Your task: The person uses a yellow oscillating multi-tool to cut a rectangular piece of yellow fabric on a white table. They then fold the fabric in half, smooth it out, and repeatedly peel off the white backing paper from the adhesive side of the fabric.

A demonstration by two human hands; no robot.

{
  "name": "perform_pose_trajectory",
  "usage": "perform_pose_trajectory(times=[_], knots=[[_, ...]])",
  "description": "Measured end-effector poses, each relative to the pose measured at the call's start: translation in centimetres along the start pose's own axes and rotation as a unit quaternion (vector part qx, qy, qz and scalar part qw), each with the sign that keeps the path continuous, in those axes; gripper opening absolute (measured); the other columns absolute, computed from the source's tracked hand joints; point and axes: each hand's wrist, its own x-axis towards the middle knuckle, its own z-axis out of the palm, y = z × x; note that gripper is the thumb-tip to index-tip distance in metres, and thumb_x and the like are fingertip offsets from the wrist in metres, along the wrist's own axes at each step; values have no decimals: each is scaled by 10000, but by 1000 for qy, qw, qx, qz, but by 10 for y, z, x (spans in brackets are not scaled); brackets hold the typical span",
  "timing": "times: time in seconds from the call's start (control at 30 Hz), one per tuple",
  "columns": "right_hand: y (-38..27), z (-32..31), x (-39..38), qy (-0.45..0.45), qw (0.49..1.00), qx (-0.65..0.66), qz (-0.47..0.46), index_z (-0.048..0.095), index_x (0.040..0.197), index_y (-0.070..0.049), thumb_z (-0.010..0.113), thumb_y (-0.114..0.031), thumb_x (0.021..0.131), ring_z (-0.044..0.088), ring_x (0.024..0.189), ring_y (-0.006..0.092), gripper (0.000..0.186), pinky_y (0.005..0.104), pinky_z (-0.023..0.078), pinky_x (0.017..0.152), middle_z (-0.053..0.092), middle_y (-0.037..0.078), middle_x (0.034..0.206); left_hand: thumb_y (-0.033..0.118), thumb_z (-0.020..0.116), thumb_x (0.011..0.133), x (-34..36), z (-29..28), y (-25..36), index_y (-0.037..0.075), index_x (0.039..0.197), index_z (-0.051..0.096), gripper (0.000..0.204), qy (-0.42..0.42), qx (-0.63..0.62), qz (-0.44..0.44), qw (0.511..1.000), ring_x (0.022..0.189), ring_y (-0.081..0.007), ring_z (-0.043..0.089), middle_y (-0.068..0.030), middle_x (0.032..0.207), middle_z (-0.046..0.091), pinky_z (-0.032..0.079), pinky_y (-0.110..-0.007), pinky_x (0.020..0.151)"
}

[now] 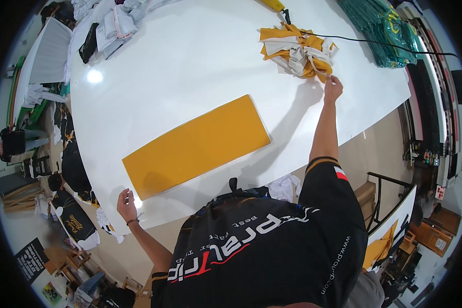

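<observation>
A long stack of flat yellow fabric panels (197, 146), with a thin white edge, lies slantwise on the white table (169, 77). My left hand (126, 205) hovers by the table's near left edge, beside the stack's lower left corner. Its fingers are loosely bent and slightly apart, with nothing seen in them. Out to the far right, my right hand (333, 88) pinches the near edge of a crumpled heap of yellow and white fabric pieces (297, 51). The fingertips are partly hidden against the yellow cloth.
A yellow tool (273, 5) with a black cable (374, 41) lies behind the heap. Green bagged goods (390, 36) fill the far right corner. White folded fabric packs (115, 28) sit far left. A person (15, 143) stands off to the left.
</observation>
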Motion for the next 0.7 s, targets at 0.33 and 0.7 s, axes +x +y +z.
perform_pose_trajectory(times=[0.33, 0.7], knots=[[-226, -187, 15, -105, 890, 387, -215, 680, 1044, -17, 581, -236, 1034, 622, 817, 74, 240, 220, 499, 712, 683, 15, 904, 84, 669, 944, 41, 35, 159, 4, 1102, 698, 179, -42, -122, 175, 976, 860, -116, 673, -64, 992, 727, 537, -256, 744], [-393, -304, -165, -451, 710, 259, -475, 717, 899, 1, 716, -108, 910, 658, 753, 120, 110, 261, 511, 704, 719, 39, 861, 122, 779, 836, -52, 54, 397, 28, 1267, 624, 467, -207, -369, 453, 785, 1040, -161, 629, -68, 1113, 679, 483, -309, 883]])
